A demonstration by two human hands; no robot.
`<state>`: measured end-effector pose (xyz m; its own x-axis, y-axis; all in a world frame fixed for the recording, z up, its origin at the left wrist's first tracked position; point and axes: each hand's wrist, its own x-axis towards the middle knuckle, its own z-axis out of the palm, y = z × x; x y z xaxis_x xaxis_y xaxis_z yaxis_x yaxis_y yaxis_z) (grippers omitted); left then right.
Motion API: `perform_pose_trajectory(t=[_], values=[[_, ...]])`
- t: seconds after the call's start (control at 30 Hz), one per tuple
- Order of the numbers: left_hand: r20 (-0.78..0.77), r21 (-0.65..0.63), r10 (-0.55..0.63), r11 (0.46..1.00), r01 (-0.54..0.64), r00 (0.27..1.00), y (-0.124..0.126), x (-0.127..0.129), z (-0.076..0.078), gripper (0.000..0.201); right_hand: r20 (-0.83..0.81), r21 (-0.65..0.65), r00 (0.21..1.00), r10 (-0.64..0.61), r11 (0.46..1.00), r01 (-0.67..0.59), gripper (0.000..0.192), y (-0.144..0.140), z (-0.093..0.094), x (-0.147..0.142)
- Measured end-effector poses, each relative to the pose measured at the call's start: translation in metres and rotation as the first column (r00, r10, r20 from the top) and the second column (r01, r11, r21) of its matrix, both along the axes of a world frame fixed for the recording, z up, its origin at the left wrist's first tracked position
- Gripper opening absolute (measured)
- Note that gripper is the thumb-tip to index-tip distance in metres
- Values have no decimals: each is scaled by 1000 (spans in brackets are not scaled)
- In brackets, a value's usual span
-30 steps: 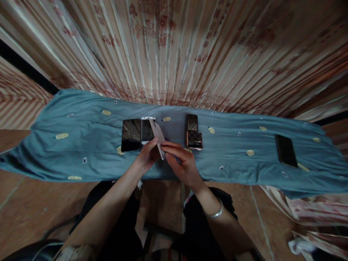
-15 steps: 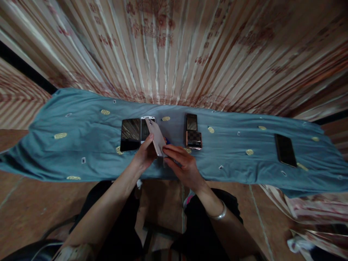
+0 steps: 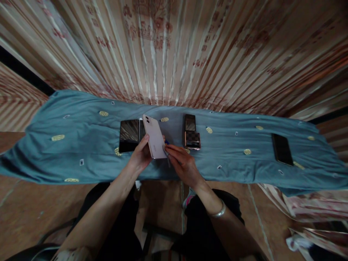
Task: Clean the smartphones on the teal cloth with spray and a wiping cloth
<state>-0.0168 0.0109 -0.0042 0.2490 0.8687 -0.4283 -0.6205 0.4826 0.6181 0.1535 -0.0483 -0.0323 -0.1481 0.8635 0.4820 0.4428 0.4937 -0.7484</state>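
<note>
Now the left hand (image 3: 140,156) grips the pale phone (image 3: 154,137) mid-frame; it might slip if the right hand (image 3: 185,165), pinching a thin strip (image 3: 169,161), pushes hard.

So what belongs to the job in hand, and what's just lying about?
In hand:
pale, rectangular phone, held in the left hand
thin greyish strip by the right hand, too blurred to name

Lying about:
black, rectangular glossy device
white-framed phone, mostly hidden
dark, copper-edged, checkered device
black rectangular phone, far right
</note>
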Motion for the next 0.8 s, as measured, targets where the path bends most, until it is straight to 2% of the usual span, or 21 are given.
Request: perform_pose_trajectory(t=[0.23,0.53,0.7,0.8], values=[[-13,-22,-31,999,31,999,-3,2,1,25,-3,1,999,-36,999,36,34,2,-3,-4],[48,-13,-96,995,97,994,-6,1,-16,28,26,26,994,-109,994,108,34,8,-5,-7],[28,3,-171,985,171,985,-12,6,-11,16,52,48,982,-183,982,181,34,13,-7,-4],[14,6,-206,979,206,978,-14,8,-10,17,45,57,977,-208,977,206,33,18,-8,0]])
